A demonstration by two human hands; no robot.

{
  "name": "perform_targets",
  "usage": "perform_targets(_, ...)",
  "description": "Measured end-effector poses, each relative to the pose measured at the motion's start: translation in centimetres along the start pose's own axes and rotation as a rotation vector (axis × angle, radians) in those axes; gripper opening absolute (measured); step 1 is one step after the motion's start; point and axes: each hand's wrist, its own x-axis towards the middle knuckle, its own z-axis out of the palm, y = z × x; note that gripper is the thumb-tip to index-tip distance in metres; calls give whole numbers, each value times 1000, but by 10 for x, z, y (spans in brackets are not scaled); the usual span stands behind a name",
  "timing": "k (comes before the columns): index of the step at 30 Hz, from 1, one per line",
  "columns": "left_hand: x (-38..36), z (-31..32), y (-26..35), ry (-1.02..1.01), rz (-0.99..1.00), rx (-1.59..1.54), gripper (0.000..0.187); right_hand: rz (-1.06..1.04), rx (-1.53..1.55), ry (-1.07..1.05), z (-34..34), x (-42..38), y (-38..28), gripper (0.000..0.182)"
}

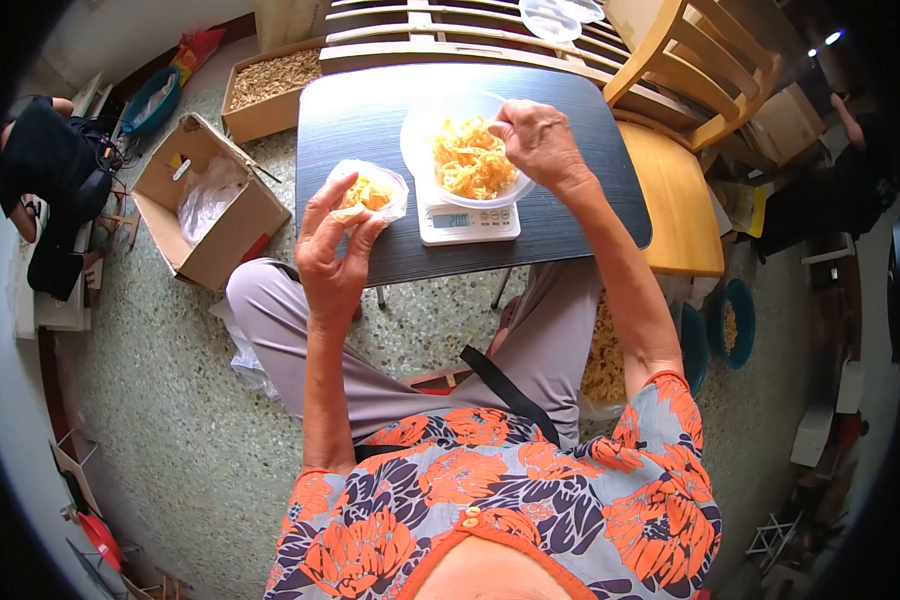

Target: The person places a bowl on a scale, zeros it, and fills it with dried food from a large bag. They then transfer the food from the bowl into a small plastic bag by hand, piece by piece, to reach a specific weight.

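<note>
My left hand (332, 240) is closed on a small clear plastic bag (401, 195) with yellow dried pieces inside, held over the left side of the dark table (350, 110). A white kitchen scale (470, 236) stands on the table, its display reading what looks like 200. On it rests a translucent plastic bowl (416, 135) of yellow dried strips (470, 160). At the bowl's right side my right hand (540, 145) has its fingers pressed together beside the strips. Whether anything is pinched in them is hidden.
An open cardboard box (160, 190) with plastic bags stands left of the table. Behind it lies a box of dried pieces (275, 80). A wooden chair (670, 200) adjoins the table's right side. Blue basins (738, 325) sit on the floor. Other people (60, 190) are at both sides.
</note>
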Motion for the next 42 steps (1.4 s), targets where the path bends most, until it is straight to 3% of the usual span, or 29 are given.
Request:
perform_targets(4,0,0,1,-8,8,17,11,-24,131,32,-4,-2,7,21)
perform_targets(5,0,0,0,-18,9,12,10,41,108,-111,-4,-3,8,26)
perform_targets(9,-1,2,-2,-23,13,13,10,31,45,-264,-1,-9,2,32)
perform_targets(13,1,3,2,-7,-2,3,12,-6,-6,-262,1,-8,-4,26)
perform_targets(18,4,0,4,-21,-8,22,12,-25,101,-90,-9,-6,1,15)
perform_targets(20,3,3,2,-9,17,10,12,12,225,-79,-13,-3,9,13)
perform_targets(22,2,4,2,-4,7,-12,12,352,838,-216,-17,-1,19,16)
perform_targets(23,2,5,3,1,-6,-30,12,407,1063,-241,-18,-3,23,18)
perform_targets(24,2,5,2,2,-3,-31,12,405,1061,-238,-17,-4,24,18)
perform_targets(26,2,5,0,-6,11,14,13,542,1514,-224,-13,-6,26,16)
perform_targets(27,2,4,0,-7,12,13,13,542,1514,-222,-10,-7,28,16)
perform_targets(29,3,4,-1,-13,75,59,14,547,1927,-250,-4,-8,31,14)
perform_targets(30,3,4,-1,-14,79,57,14,544,1927,-246,-1,-10,30,14)
perform_targets(32,3,7,-2,-2,64,47,14,560,2225,-199,8,-14,27,11)
perform_targets(34,3,8,-4,-8,54,22,15,569,2171,-142,8,-18,12,11)
perform_targets(37,3,7,-4,-38,43,20,16,416,2074,-88,10,-19,-7,10)
perform_targets(42,5,13,-2,-56,69,-7,17,425,2114,96,19,-15,-66,12)
